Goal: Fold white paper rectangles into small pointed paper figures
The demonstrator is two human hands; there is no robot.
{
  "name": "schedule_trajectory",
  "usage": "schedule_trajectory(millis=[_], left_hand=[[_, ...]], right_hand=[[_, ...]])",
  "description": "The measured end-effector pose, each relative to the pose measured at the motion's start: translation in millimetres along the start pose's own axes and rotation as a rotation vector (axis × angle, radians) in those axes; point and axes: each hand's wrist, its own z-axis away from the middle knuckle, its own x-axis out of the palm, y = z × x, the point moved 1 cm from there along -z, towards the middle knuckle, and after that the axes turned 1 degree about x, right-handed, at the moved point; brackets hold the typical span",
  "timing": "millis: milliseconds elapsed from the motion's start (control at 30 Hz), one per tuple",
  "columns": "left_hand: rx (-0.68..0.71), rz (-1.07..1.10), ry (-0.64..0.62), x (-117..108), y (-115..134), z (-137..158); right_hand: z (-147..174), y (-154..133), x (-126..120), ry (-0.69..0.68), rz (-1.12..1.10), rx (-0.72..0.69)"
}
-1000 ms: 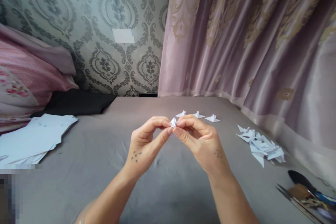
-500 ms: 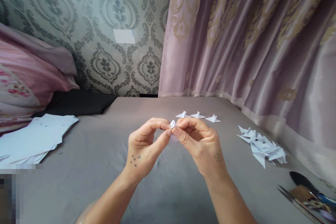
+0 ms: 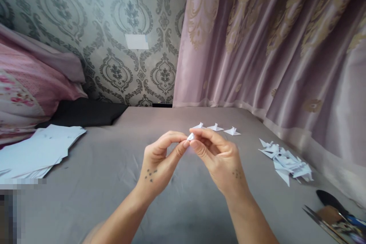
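Note:
A small piece of folded white paper (image 3: pixel 190 137) is pinched in front of me between the fingertips of both hands. My left hand (image 3: pixel 161 158) grips its left side with thumb and index finger. My right hand (image 3: pixel 219 154) holds the right side, its index finger over the top and its thumb lower down. Most of the paper is hidden by the fingers. Just beyond the right hand, three small folded paper birds stand in a row; the middle paper bird (image 3: pixel 215 127) and the right-hand paper bird (image 3: pixel 232 131) show fully.
A heap of folded white paper birds (image 3: pixel 287 162) lies at the right. Nearer are tweezers (image 3: pixel 323 221) and a dark-handled tool (image 3: pixel 330 200). White sheets (image 3: pixel 37 152) are stacked at the left by a black cloth (image 3: pixel 85 112). A curtain (image 3: pixel 243 45) hangs behind the grey surface (image 3: pixel 120 213).
The folded paper has tilted and shifted slightly right between the fingertips. My right index finger has moved up over it, and my left hand has moved a little to the right.

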Motion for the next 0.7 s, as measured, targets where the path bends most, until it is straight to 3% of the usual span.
schedule_trajectory(millis=[167,433,600,700], left_hand=[[0.101,-0.056,-0.021,-1.8,0.1,0.1],[0.099,-0.071,-0.058,-3.7,-1.4,-1.6],[0.045,-0.059,-0.088,1.1,-3.9,-0.9],[-0.100,-0.004,-0.066,7.3,-10.8,-1.0]], right_hand=[[-0.9,-0.9,-3.5,-0.055,0.061,-0.015],[-1.0,2.3,-0.6,-0.018,0.072,-0.110],[3.4,-0.5,4.9,0.052,0.079,-0.091],[0.8,9.3,6.7,0.151,-0.017,0.025]])
